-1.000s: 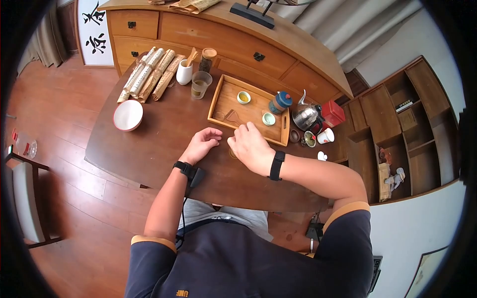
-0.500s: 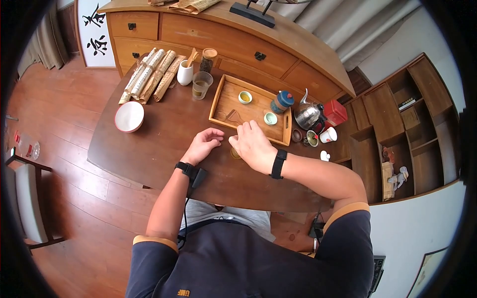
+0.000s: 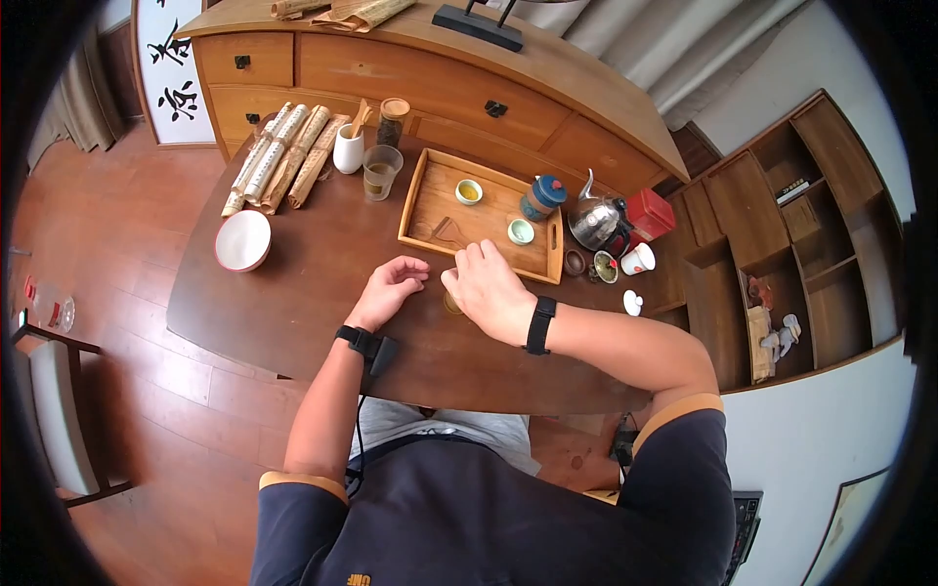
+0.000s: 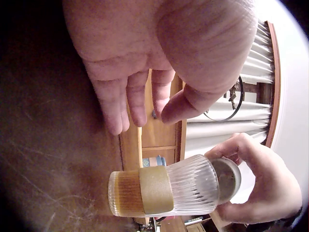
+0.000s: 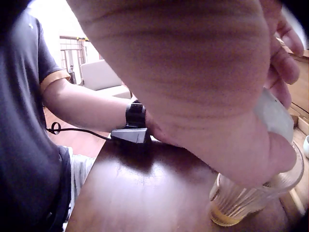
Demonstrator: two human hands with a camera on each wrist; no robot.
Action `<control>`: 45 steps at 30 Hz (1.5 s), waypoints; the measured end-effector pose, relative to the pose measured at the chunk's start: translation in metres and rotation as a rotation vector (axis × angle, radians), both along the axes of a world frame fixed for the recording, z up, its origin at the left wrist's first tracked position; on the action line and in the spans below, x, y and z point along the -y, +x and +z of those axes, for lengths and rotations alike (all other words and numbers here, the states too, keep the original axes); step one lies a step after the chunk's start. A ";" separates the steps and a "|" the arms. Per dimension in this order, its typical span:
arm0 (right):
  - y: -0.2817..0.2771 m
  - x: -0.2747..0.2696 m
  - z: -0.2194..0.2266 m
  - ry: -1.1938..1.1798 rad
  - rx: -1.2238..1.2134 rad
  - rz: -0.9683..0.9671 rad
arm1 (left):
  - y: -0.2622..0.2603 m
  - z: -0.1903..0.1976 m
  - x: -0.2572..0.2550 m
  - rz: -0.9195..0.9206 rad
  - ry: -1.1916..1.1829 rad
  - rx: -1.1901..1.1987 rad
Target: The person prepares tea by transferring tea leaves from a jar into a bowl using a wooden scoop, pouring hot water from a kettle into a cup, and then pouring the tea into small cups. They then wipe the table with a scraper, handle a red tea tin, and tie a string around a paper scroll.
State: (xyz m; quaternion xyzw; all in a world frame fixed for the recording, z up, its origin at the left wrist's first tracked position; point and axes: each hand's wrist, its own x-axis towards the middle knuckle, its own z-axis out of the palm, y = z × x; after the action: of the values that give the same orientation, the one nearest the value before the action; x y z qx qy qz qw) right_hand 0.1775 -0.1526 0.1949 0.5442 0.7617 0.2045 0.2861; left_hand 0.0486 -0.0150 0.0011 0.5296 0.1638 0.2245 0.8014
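Observation:
My right hand [image 3: 490, 295] grips a small pale cup [image 5: 276, 117] between thumb and fingers, tilted at the mouth of a ribbed glass tumbler [image 4: 195, 186]. The tumbler stands upright on the table, with a tan band around its middle and amber liquid in its lower part. In the head view the right hand covers most of both. To the left of the tumbler, my left hand [image 3: 387, 293] hovers with relaxed fingers and holds nothing. Its fingers and thumb are apart from the glass in the left wrist view.
Beyond the hands lies a wooden tray [image 3: 422, 242] with two small cups and a blue jar [image 3: 542, 198]. A kettle [image 3: 598, 227] and red tin [image 3: 648, 215] stand right of it. At left are a white bowl [image 3: 243, 241], rolled papers [image 3: 283, 156] and a clear cup [image 3: 381, 174].
The head view has shifted slightly, so the table's things appear a little further left. Both hands keep nearly the same pose, the right one still at the tumbler.

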 end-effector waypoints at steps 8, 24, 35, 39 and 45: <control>0.006 0.002 -0.002 0.009 -0.031 -0.010 | -0.001 -0.001 0.000 0.003 -0.008 -0.004; 0.015 0.006 -0.002 0.005 -0.137 -0.039 | -0.002 0.003 0.000 0.010 -0.027 -0.009; 0.024 0.011 -0.005 -0.005 -0.177 -0.062 | 0.001 0.000 0.001 0.014 -0.029 -0.011; 0.028 0.011 -0.005 0.029 -0.220 -0.056 | 0.000 0.004 0.002 0.014 -0.020 -0.025; 0.051 0.012 -0.002 0.011 -0.598 -0.173 | 0.002 0.004 0.004 0.031 -0.026 -0.041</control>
State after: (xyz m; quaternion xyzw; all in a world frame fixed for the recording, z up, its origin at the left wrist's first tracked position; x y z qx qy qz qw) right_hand 0.2287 -0.1651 0.1924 0.6444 0.7620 0.0143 0.0628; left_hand 0.0508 -0.0187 0.0050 0.5211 0.1913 0.2241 0.8010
